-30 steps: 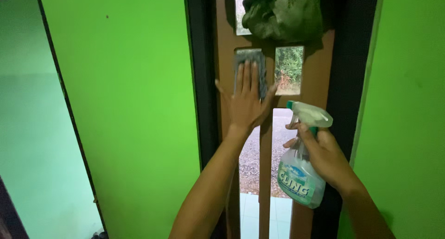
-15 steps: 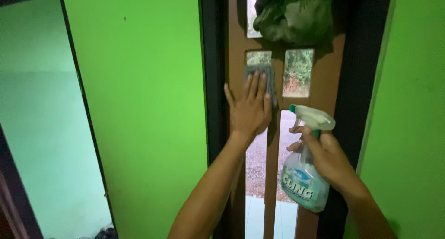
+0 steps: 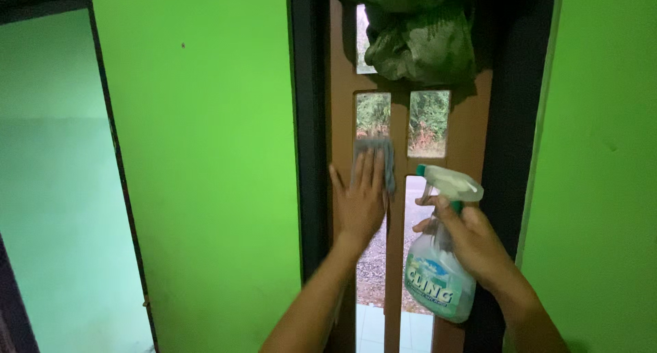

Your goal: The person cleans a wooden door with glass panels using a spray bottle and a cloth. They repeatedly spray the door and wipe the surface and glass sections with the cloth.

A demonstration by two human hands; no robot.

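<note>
We observe the left hand [image 3: 361, 201] laid flat against a brown wooden window frame [image 3: 397, 209], its fingers straight, close together and pointing upward. Under the fingertips lies a grey cleaning cloth [image 3: 380, 156], pressed against the frame at the foot of the small left pane [image 3: 373, 115]; the cloth shows above and to the right of the fingers, and its right edge runs down beside the central wooden bar. The grip here is spread and flattened, holding the cloth to the surface by pressure rather than by pinching.

The right hand [image 3: 472, 240] is closed around the neck of a translucent spray bottle [image 3: 438, 267] with a white trigger head and teal collar. The fingers wrap the neck just beneath the head; we cannot tell whether a finger rests on the trigger. The bottle hangs upright with its nozzle pointing left toward the frame, its labelled body below the hand and in front of the tall lower pane [image 3: 419, 257]. The bottle sits to the right of and lower than the cloth, the two apart, with the central bar between them.

A second small pane [image 3: 429, 122] lies to the right of the first, showing foliage outside. Above both panes a bundled dark green curtain [image 3: 421, 34] is gathered against the top of the frame. Bright green walls [image 3: 205, 154] flank the window on both sides, and a dark upright jamb [image 3: 309, 120] borders the frame on the left.
</note>
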